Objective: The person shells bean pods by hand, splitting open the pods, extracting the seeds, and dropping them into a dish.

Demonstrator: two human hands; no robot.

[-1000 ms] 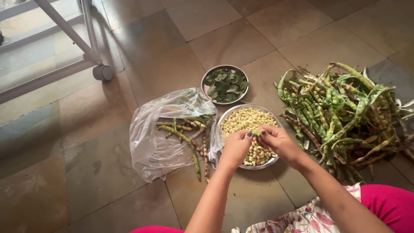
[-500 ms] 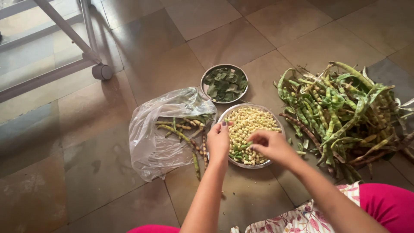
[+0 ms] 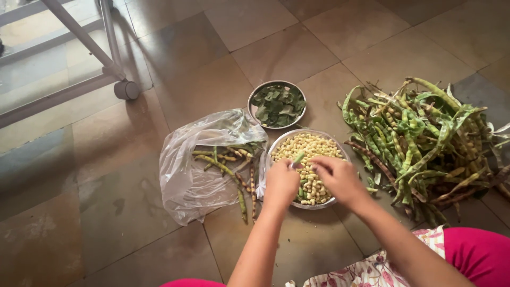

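Both hands hover over a round metal bowl [image 3: 276, 146] filled with pale shelled beans [image 3: 311, 146]. My left hand [image 3: 280, 184] pinches a small green pod [image 3: 298, 158] at its near end, and my right hand [image 3: 340, 178] has its fingertips at the same pod from the right. The pod points up and away over the beans. A big heap of green and brown bean pods [image 3: 425, 141] lies on the floor to the right of the bowl.
A clear plastic bag [image 3: 196, 170] with several emptied pods lies left of the bowl. Behind it stands a smaller metal bowl of green leaves [image 3: 277, 103]. A white metal frame on a wheel [image 3: 126, 89] stands at the far left on the tiled floor.
The hands had parted, the left toward the plastic bag and the right toward the pod heap. Now they meet again over the bean bowl with a green pod between them.
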